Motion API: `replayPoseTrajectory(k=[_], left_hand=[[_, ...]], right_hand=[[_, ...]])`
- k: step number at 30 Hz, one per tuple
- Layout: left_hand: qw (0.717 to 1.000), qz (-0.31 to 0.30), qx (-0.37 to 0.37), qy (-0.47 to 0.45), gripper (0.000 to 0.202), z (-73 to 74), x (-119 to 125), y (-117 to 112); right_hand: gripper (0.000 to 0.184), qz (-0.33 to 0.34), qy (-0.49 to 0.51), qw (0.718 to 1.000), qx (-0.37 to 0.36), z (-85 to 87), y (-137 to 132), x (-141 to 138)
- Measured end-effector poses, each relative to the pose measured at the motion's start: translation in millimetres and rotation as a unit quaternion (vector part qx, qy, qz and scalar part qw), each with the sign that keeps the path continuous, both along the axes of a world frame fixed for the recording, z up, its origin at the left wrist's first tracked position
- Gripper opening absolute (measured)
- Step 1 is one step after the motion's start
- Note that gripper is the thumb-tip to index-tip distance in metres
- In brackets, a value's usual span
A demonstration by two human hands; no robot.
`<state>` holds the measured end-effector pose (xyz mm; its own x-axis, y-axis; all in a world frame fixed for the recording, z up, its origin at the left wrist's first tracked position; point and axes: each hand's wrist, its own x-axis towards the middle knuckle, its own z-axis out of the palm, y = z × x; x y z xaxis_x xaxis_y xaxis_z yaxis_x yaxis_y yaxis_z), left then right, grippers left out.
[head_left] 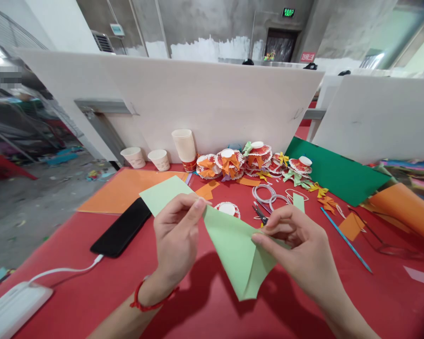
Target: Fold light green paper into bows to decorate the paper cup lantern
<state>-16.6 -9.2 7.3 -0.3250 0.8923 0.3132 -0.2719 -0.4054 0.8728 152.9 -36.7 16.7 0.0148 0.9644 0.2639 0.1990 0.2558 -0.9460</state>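
Note:
A light green sheet of paper (233, 249) hangs between my two hands above the red table, its lower part bent over in a fold. My left hand (178, 235) pinches its upper left edge between thumb and fingers. At the upper right edge my right hand (297, 245) grips it the same way. Another piece of green paper (166, 193) shows behind my left hand; whether it joins the held sheet is hidden. Just beyond the sheet lie a small white paper disc with a frilled rim (227, 210) and scissors (260, 214), partly covered by my right hand.
A black phone (122, 228) on a white cable and a power bank (17, 306) lie left. Paper cups (159, 160) and frilled cup ornaments (229, 162) line the white partition (198, 94). A blue pencil (346, 240) and green card (339, 172) are right.

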Motion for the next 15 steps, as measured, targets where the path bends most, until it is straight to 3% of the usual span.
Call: replayPoseTrajectory(k=[4, 7, 11, 15], left_hand=[[0.999, 0.022, 0.005, -0.038, 0.025, -1.0, 6.2, 0.1], [0.992, 0.114, -0.003, 0.049, 0.028, -5.2, 11.9, 2.9], [0.941, 0.264, 0.066, 0.2, 0.025, -16.2, 13.9, 11.4], [0.889, 0.359, 0.169, 0.23, 0.027, -28.9, 12.4, 19.4]], right_hand=[[0.018, 0.009, -0.005, 1.0, -0.007, -1.5, -1.8, -6.3], [0.018, 0.003, -0.002, 1.0, 0.0, -5.7, -3.6, -14.3], [0.018, -0.003, 0.014, 1.0, 0.022, -12.1, -3.8, -18.9], [0.018, -0.009, 0.023, 0.999, 0.04, -15.9, -2.7, -16.4]])
